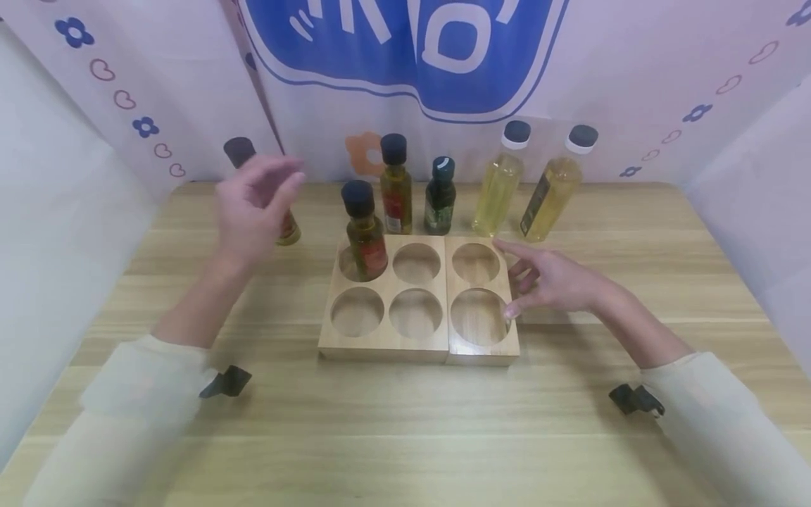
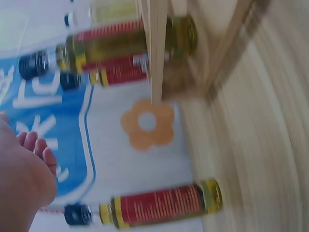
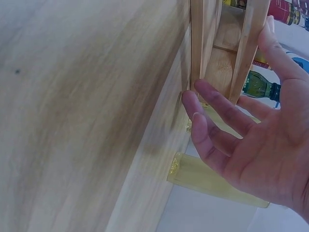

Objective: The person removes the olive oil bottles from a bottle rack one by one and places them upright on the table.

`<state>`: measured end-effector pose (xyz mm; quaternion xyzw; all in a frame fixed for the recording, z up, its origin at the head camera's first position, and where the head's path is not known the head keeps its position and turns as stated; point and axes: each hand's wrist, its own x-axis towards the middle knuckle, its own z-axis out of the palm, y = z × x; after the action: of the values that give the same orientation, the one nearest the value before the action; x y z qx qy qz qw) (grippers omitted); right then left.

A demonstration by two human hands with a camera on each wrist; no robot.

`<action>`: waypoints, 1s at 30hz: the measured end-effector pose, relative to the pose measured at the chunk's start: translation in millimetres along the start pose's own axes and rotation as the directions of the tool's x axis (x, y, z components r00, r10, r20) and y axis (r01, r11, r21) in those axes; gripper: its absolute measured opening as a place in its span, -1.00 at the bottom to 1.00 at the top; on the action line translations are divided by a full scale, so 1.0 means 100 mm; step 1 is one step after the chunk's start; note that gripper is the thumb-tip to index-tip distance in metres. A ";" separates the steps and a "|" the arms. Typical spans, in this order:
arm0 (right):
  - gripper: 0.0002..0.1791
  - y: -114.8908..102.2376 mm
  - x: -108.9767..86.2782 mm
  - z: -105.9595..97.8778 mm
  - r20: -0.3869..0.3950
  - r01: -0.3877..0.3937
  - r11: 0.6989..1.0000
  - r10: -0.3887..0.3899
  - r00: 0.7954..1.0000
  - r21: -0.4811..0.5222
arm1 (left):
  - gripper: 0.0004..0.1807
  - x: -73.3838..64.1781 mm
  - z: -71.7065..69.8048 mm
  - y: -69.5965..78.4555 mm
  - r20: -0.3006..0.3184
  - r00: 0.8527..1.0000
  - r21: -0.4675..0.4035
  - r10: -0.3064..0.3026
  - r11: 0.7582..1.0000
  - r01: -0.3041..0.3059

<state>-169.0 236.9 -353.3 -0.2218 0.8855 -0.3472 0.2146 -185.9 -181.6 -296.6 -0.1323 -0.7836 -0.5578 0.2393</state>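
My left hand (image 1: 250, 211), fingers partly bent and blurred, overlaps an oil bottle (image 1: 290, 231) at the far left in the head view. The left wrist view shows that hand (image 2: 26, 174) apart from this red-labelled bottle (image 2: 161, 205), with nothing in its fingers. At the right end of the wooden rack (image 1: 383, 343), my right hand (image 1: 551, 282) has its index finger by the back corner and its thumb by the front hole's rim. Its fingers (image 3: 224, 108) rest loosely along the rack's side. Another red-labelled bottle (image 1: 367, 246) stands in the rack's back left hole.
Behind the rack stand another red-labelled bottle (image 1: 395, 190), a small dark green bottle (image 1: 440, 201) and two pale yellow oil bottles with dark caps, one clear (image 1: 497, 193) and one labelled (image 1: 552, 197). A printed cloth (image 1: 190, 63) hangs behind the table (image 1: 355, 436).
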 end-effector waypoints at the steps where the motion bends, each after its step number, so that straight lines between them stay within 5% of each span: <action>1: 0.31 0.00 0.00 0.00 0.002 -0.002 1.000 0.002 1.000 -0.001 | -0.73 -0.02 0.04 0.01 0.044 0.998 -0.005 0.035 0.999 -0.035; 4: 0.31 -0.02 0.01 0.00 0.005 -0.005 1.000 0.006 1.000 -0.011 | -0.67 -0.08 0.13 0.04 0.152 0.982 0.013 0.115 0.993 -0.118; 10: 0.30 0.00 0.01 0.00 0.002 0.001 1.000 -0.001 1.000 -0.014 | -0.58 -0.11 0.24 0.12 0.288 0.957 0.096 0.036 0.993 -0.066; 30: 0.31 -0.02 0.01 -0.01 0.004 0.003 1.000 -0.003 1.000 -0.005 | -0.74 -0.09 0.37 0.05 0.307 0.951 0.091 0.046 0.993 -0.077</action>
<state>-169.6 235.6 -351.1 -0.2243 0.8857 -0.3447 0.2154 -184.0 -144.7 -307.3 -0.2289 -0.8339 -0.4824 0.1395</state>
